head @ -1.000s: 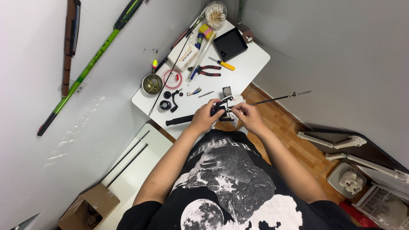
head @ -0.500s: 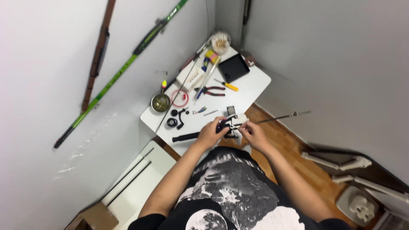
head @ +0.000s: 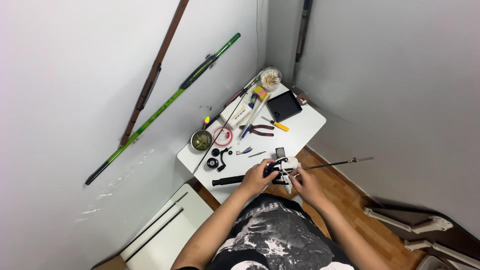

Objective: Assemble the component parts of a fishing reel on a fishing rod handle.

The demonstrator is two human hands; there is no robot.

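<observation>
- Where the white table (head: 310, 125) meets its near edge, both hands work close together over a fishing rod (head: 280, 172) lying across that edge.
- Left hand (head: 256, 177): fingers wrapped round the rod just ahead of its black grip, which runs out to the left over the tabletop. Closed on the rod.
- Right hand (head: 306, 184): just beside the left, fingertips pinched at the reel (head: 276, 168), a small dark one mounted on the rod. A bit of white cloth or tissue (head: 291, 162) sits against the reel at those fingertips. Whether the pinch holds the cloth, a thin line or a reel part, cannot tell; too small.
- Thin dark rod shaft runs on to the right, past the table and out over the wooden floor (head: 360, 210).
- On the table beyond the hands: red-handled pliers (head: 260, 131), yellow-handled screwdriver (head: 276, 124), black square case (head: 283, 105), small round metal bowl (head: 201, 140), red ring (head: 223, 135), several small black parts (head: 218, 157) near the bowl, and a clear cup of pale sticks (head: 270, 78) at the far corner.
- Left wall: a green rod (head: 165, 105) and a brown rod (head: 152, 75) lean against it, both tilted.
- The person's black printed shirt (head: 275, 240) fills the lower frame.
</observation>
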